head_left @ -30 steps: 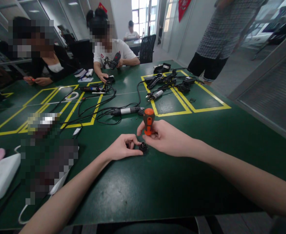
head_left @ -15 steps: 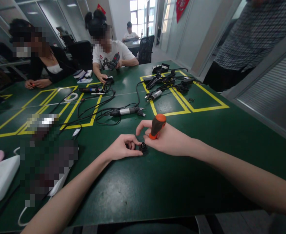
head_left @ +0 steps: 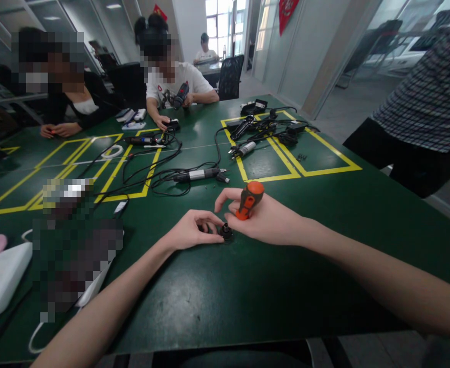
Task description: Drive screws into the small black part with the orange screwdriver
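Observation:
My right hand [head_left: 265,220] is closed round a stubby screwdriver with an orange and black handle [head_left: 249,198], which leans to the right with its tip hidden behind my fingers. My left hand [head_left: 190,235] pinches a small black round part [head_left: 225,232] that rests on the green table [head_left: 217,301]. Both hands meet at that part, near the middle of the table in front of me.
Black cables and a pen-shaped tool [head_left: 198,175] lie just beyond my hands. Yellow tape boxes hold more tools and chargers [head_left: 263,128]. Two seated people work at the far side; a person in a checked shirt [head_left: 428,117] stands at the right edge. A white pouch [head_left: 2,278] lies left.
The screwdriver has tipped from upright to leaning right in my right hand. The standing person has walked along the right edge toward me. My left hand stays on the black part.

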Available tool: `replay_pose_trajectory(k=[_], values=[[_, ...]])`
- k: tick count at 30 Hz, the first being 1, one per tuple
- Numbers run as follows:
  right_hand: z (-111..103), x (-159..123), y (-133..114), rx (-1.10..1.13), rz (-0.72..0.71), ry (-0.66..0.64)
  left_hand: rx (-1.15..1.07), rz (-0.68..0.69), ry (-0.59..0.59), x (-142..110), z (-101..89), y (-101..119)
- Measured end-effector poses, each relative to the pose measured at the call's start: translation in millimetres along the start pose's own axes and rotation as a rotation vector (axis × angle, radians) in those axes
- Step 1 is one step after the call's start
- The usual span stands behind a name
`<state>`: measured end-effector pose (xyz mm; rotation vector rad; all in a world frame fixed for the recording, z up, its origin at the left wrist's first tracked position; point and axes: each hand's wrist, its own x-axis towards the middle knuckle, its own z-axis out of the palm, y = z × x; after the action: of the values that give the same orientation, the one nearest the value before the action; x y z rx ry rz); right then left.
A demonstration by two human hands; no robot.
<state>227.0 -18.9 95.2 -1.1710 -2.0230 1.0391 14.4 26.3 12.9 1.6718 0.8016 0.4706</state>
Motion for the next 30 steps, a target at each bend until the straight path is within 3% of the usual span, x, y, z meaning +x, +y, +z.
replay_pose_trajectory(k=[7, 13, 30], values=[[-0.1, 0.7, -0.2, -0.006, -0.025, -0.003, -0.037, -0.051, 0.025, 1.8, 0.1, -3.6], [-3.0, -0.2, -4.0, -0.1, 0.007, 0.008, -0.022, -0.018, 0.016, 0.9, -0.4, -3.4], [-2.8, 0.4, -4.5, -0.026, -0.007, -0.041, -0.005, -0.007, -0.038, 2.0, -2.6, -5.6]])
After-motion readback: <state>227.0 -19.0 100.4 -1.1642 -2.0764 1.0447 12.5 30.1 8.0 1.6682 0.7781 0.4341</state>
